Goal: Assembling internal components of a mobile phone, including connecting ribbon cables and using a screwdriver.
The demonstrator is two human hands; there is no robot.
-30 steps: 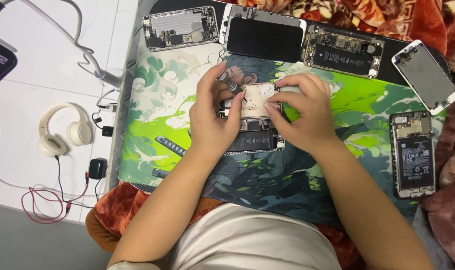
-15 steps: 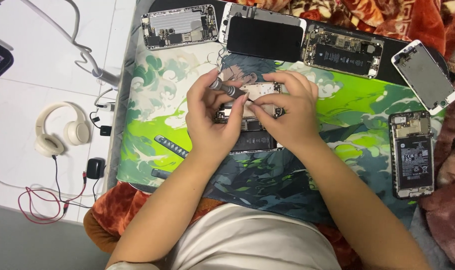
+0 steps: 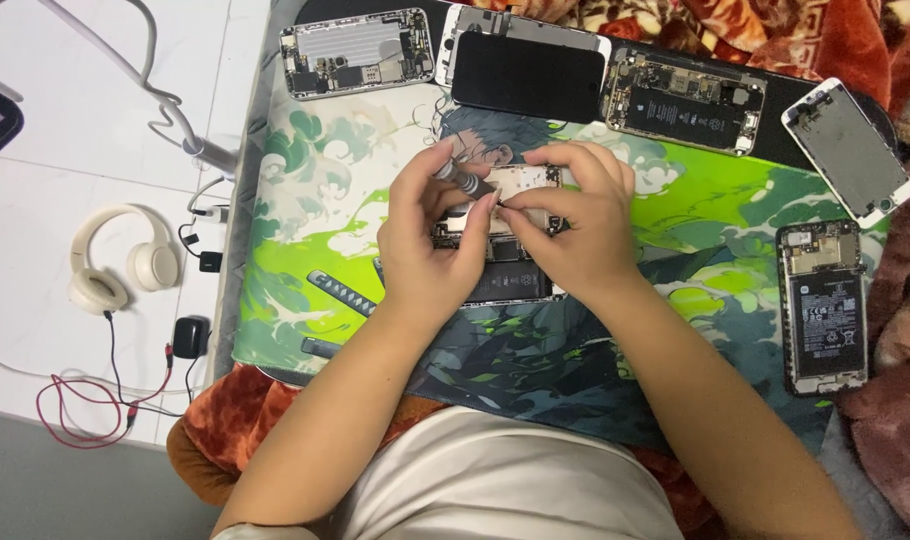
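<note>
Left hand: your left hand curls its fingers closed around a slim grey screwdriver, pinched between thumb and fingertips, the shaft slanting down to the right toward the opened phone.
Right hand: your right hand arches over the opened phone, fingers bent and drawn together; the fingertips press on a pale part at the phone's upper end, but whether they actually pinch anything small you cannot tell from here.
Opened phone: it lies flat at the middle of the mat, between your two hands and mostly covered by them; a dark, glossy rectangular battery shows at its lower half, a pale metal plate and fine circuitry at the top.
Mat: a soft printed work mat, bright green and teal with a cartoon figure, matte surface.
Back row: three more phone pieces lie along the mat's far edge, a bare silver chassis, a glossy black screen panel and a dark open body with battery.
Right side: a grey back shell lies tilted; below it an open phone with black battery lies upright.
Floor at left: cream over-ear headphones, smooth and rounded, on white tile beside a thin red cable.
</note>
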